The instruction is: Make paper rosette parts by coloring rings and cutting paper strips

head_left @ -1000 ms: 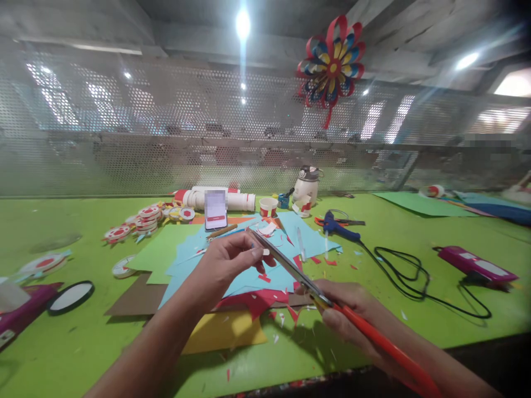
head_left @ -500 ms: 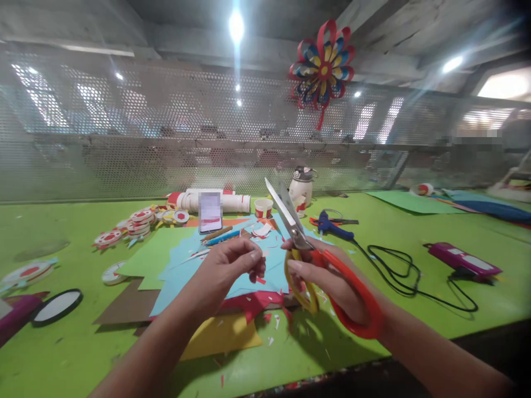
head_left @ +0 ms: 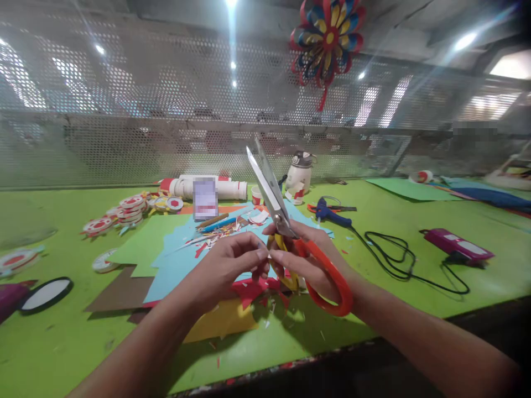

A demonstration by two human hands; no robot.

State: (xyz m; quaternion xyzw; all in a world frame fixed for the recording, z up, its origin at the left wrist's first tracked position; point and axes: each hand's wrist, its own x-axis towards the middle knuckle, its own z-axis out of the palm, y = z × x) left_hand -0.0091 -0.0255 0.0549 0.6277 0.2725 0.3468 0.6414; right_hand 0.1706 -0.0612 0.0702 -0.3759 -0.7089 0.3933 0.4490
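My right hand (head_left: 315, 262) is wrapped around large scissors (head_left: 269, 190) with one orange-red handle and one yellow handle. Their slightly parted blades point up and away. My left hand (head_left: 230, 262) is closed in a pinch, its fingertips meeting the fingers of my right hand. Whatever sits between these fingertips is too small to make out. Under both hands lie light blue sheets (head_left: 170, 265) and red paper (head_left: 251, 290). Small red and white paper scraps (head_left: 203, 246) are strewn over the blue sheets.
A blue glue gun (head_left: 332, 214) and its black cord lie right, near a magenta power strip (head_left: 458, 246). Behind stand a phone (head_left: 206, 199), white paper rolls (head_left: 234, 190) and a bottle (head_left: 298, 176). Paper wheels (head_left: 131, 207) lie left. A paper flower (head_left: 329, 38) hangs above.
My right hand has moved left with the scissors, so its fingertips now meet those of my left hand. The whole view has shifted slightly.
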